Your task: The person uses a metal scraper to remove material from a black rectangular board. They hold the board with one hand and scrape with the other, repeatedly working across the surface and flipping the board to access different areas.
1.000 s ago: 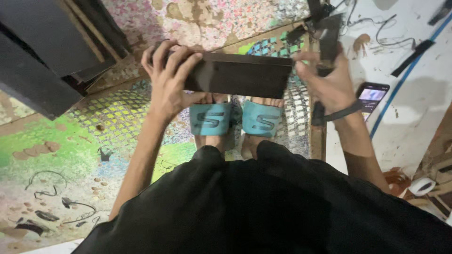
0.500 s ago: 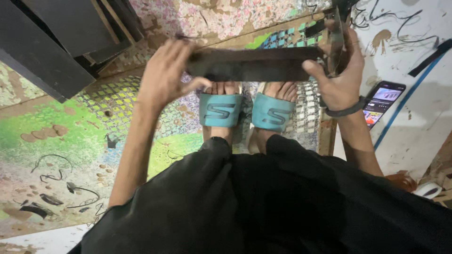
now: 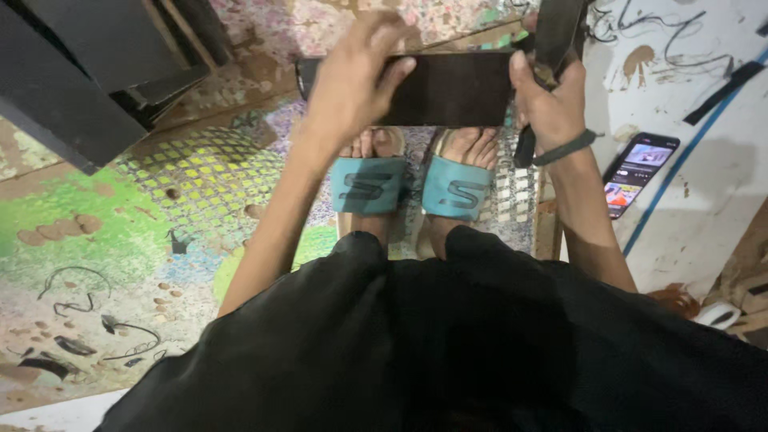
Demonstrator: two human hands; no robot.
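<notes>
I hold a long dark flat board [image 3: 456, 88] crosswise above my feet. My left hand [image 3: 352, 76] grips its left part, fingers wrapped over the top face. My right hand [image 3: 548, 100] clasps its right end, together with a second dark strip [image 3: 560, 28] that stands upright from that end. A dark band sits on my right wrist. Below the board are my feet in teal slide sandals [image 3: 412, 186]. My black shirt fills the lower part of the view.
Dark boards [image 3: 72, 72] lean at the upper left. The floor [image 3: 104, 232] is paint-splattered in green, yellow and pink. A lit phone [image 3: 638, 172] lies on a white surface at the right, beside a blue line. Wood scraps sit at the lower right.
The board and both hands have moved upward in the view and look closer. My left hand has shifted rightward along the board. The phone now sits lower at the right.
</notes>
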